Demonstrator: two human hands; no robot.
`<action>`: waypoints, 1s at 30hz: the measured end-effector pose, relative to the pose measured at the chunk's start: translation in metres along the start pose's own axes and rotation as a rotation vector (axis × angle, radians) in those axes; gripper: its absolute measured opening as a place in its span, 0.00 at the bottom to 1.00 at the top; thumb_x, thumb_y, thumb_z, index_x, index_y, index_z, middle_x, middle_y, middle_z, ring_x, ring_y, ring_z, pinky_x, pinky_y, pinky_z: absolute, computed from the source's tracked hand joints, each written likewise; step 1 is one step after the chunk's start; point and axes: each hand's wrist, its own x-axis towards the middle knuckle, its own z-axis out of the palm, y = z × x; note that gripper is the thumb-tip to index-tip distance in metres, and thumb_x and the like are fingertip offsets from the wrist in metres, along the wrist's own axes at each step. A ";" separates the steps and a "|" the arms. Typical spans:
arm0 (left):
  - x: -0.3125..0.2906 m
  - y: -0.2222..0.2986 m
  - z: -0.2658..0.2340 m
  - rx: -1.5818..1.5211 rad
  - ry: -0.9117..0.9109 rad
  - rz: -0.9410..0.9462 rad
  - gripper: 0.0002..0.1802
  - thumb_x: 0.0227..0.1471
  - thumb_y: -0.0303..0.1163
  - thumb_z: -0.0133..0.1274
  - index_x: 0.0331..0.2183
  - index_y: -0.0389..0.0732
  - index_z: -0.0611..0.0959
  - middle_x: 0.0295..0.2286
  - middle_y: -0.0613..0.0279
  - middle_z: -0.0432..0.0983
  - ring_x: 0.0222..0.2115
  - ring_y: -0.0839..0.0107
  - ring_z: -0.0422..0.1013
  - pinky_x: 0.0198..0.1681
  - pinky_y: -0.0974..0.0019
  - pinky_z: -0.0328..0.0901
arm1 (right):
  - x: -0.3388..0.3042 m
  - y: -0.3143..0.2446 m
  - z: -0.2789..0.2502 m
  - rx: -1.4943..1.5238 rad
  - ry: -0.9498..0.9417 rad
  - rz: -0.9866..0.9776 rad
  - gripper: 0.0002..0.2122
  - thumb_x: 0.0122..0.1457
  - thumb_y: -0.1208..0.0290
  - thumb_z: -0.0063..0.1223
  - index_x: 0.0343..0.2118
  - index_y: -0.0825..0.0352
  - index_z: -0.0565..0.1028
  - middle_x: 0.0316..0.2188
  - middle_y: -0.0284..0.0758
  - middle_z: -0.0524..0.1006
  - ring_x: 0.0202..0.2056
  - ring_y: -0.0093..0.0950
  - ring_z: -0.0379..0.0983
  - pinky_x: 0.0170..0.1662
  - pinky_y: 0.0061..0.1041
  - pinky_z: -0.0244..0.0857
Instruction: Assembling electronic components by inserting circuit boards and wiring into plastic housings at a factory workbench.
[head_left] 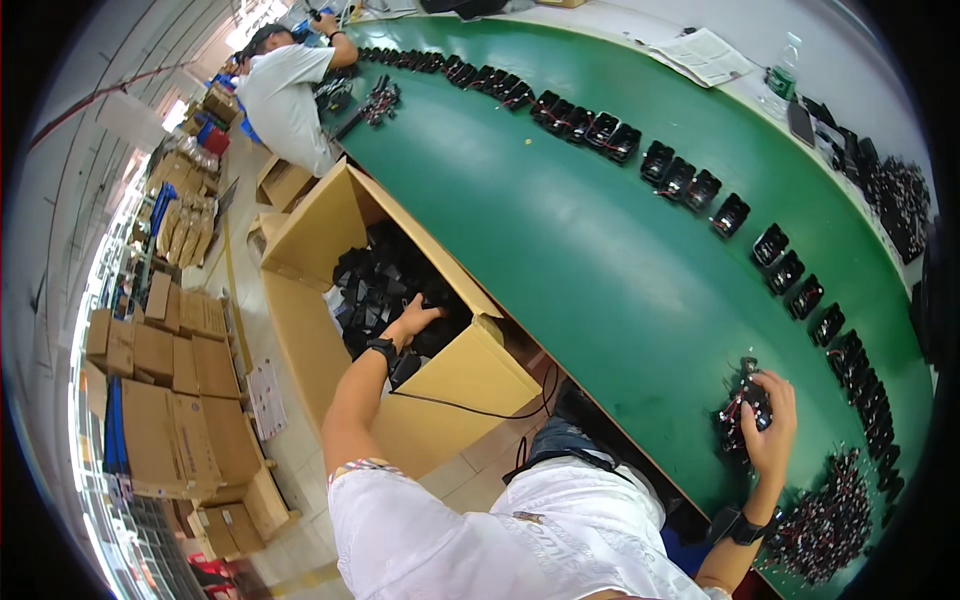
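Note:
My left hand (414,321) reaches into an open cardboard box (455,395) at the table's near side. Its visible fingers are spread over a heap of black plastic housings (380,285), and no piece shows in its grasp. On the right, my right hand (775,425) curls round a black housing (757,404) at the tabletop. Beside that housing are small parts with red and black wires (732,425); the fingers partly hide it. A tangled pile of wired components (822,520) lies close to my right wrist.
A curved row of black wired units (677,180) runs along the far side of the green table (560,260). Another person (290,95) works at its far left end. A plastic bottle (783,68) and papers (700,57) stand on the back ledge. Stacked cartons (165,420) fill the left.

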 end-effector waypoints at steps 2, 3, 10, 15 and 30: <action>-0.008 0.013 -0.002 0.024 -0.012 0.013 0.38 0.40 0.34 0.61 0.52 0.34 0.65 0.41 0.53 0.72 0.41 0.63 0.69 0.42 0.65 0.66 | -0.002 -0.001 -0.002 0.007 0.008 -0.001 0.16 0.43 0.76 0.53 0.39 0.67 0.73 0.42 0.42 0.72 0.45 0.41 0.67 0.50 0.33 0.60; -0.008 0.019 -0.005 0.037 -0.020 0.016 0.38 0.41 0.35 0.60 0.53 0.34 0.65 0.40 0.53 0.72 0.40 0.63 0.69 0.42 0.65 0.66 | -0.001 -0.001 -0.003 0.007 0.025 0.012 0.16 0.43 0.76 0.53 0.39 0.67 0.73 0.42 0.42 0.72 0.45 0.41 0.67 0.50 0.33 0.60; -0.019 0.098 -0.081 -0.002 0.287 0.453 0.25 0.41 0.35 0.60 0.41 0.38 0.71 0.30 0.63 0.69 0.30 0.71 0.67 0.35 0.67 0.65 | 0.002 0.012 -0.004 -0.029 0.022 -0.048 0.15 0.42 0.71 0.55 0.37 0.65 0.74 0.41 0.40 0.74 0.43 0.41 0.68 0.48 0.35 0.61; -0.098 0.227 -0.033 0.165 0.167 0.944 0.26 0.41 0.28 0.58 0.44 0.37 0.69 0.32 0.63 0.66 0.31 0.73 0.65 0.35 0.71 0.64 | 0.001 0.016 -0.004 -0.052 0.034 -0.029 0.15 0.43 0.69 0.55 0.38 0.63 0.74 0.41 0.38 0.74 0.44 0.40 0.68 0.49 0.36 0.61; -0.141 0.267 0.278 1.142 -0.403 1.152 0.34 0.33 0.41 0.62 0.46 0.51 0.70 0.35 0.48 0.69 0.34 0.47 0.71 0.37 0.51 0.69 | -0.010 0.030 -0.003 -0.011 0.003 -0.061 0.16 0.47 0.65 0.56 0.41 0.61 0.74 0.43 0.35 0.73 0.45 0.37 0.67 0.49 0.36 0.61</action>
